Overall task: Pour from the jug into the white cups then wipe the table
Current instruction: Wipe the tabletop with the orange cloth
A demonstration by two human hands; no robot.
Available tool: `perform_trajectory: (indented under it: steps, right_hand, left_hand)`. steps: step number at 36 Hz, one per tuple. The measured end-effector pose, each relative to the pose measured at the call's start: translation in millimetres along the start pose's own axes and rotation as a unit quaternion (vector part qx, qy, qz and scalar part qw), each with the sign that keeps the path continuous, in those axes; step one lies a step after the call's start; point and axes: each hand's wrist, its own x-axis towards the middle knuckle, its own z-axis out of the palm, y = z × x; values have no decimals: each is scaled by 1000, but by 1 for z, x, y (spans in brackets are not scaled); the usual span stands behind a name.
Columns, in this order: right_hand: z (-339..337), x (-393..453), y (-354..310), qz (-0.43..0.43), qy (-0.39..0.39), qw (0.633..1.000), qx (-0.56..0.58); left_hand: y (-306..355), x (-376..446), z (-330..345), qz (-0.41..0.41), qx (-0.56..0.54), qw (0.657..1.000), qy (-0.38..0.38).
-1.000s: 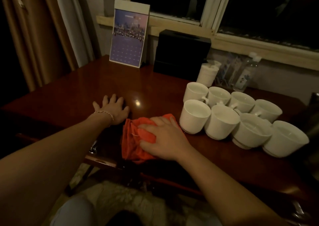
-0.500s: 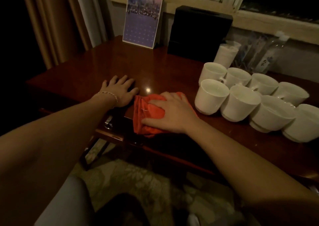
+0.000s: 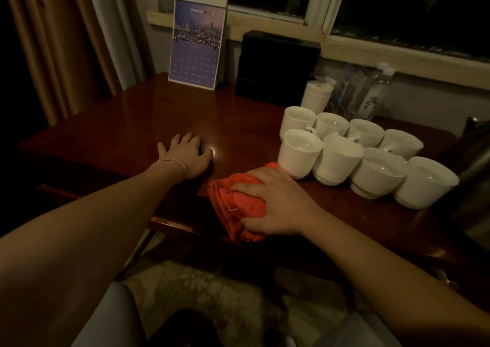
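Note:
Several white cups (image 3: 340,158) stand in two rows on the right of the dark red table (image 3: 127,126). An orange cloth (image 3: 233,203) lies bunched at the table's near edge, just left of the nearest cup, and part of it hangs over the edge. My right hand (image 3: 278,203) lies on top of the cloth, with fingers and thumb curled round the bunch. To the left of the cloth, my left hand (image 3: 189,154) rests flat on the table with its fingers spread. A dark vessel (image 3: 476,155) at the right edge may be the jug; it is too dark to tell.
A standing calendar (image 3: 197,44) and a black box (image 3: 275,67) stand at the back of the table. A white lidded cup (image 3: 318,94) and a clear bottle (image 3: 376,94) stand behind the cups. A curtain hangs at the left, and a window sill runs along the back.
My right hand has slid the cloth a little to the right, closer to the nearest cup. My left hand stays flat in the same spot. The camera view has shifted.

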Motion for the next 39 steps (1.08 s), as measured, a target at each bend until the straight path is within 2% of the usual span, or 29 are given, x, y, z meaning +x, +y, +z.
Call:
perform_trajectory:
  steps: [4, 9, 20, 25, 29, 34, 39]
  right_hand:
    - [1, -3, 1, -15, 13, 1000, 1]
    - [2, -10, 7, -41, 24, 999, 9]
    - [-3, -48, 29, -116, 42, 992, 21]
    - [1, -54, 30, -111, 36, 993, 0]
    - [7, -29, 11, -120, 7, 992, -29]
    - [10, 21, -28, -123, 7, 990, -68]
    - [13, 66, -47, -125, 1, 992, -34]
  left_hand:
    - [16, 1, 3, 16, -15, 1000, -6]
    - [17, 2, 6, 10, 39, 999, -31]
    - [16, 0, 8, 14, 57, 998, -21]
    - [12, 0, 5, 22, 52, 998, -25]
    - [-2, 2, -2, 36, 48, 998, -34]
    - [-39, 12, -9, -4, 42, 999, -16]
    - [-61, 25, -17, -21, 48, 998, -21]
